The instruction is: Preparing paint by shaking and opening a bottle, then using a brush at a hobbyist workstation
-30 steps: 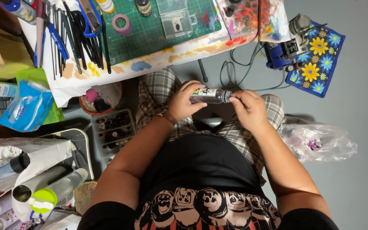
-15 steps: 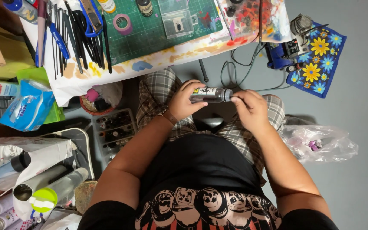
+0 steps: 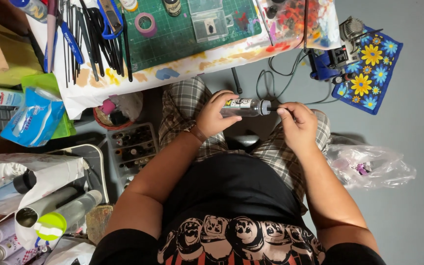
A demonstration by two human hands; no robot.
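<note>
Clear bottle (image 3: 245, 107): lying sideways at frame centre, above the lap.
Left hand (image 3: 215, 116): fingers clamped round the bottle's body, as before.
Right hand (image 3: 298, 123): now drawn slightly off the neck, fingertips pinching what may be a dark cap (image 3: 274, 108).

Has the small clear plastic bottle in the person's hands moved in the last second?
No. The small clear plastic bottle stays level above the lap, just below the green cutting mat, as before.

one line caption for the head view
Left hand holds a small bottle sideways; right hand at its cap.
</note>
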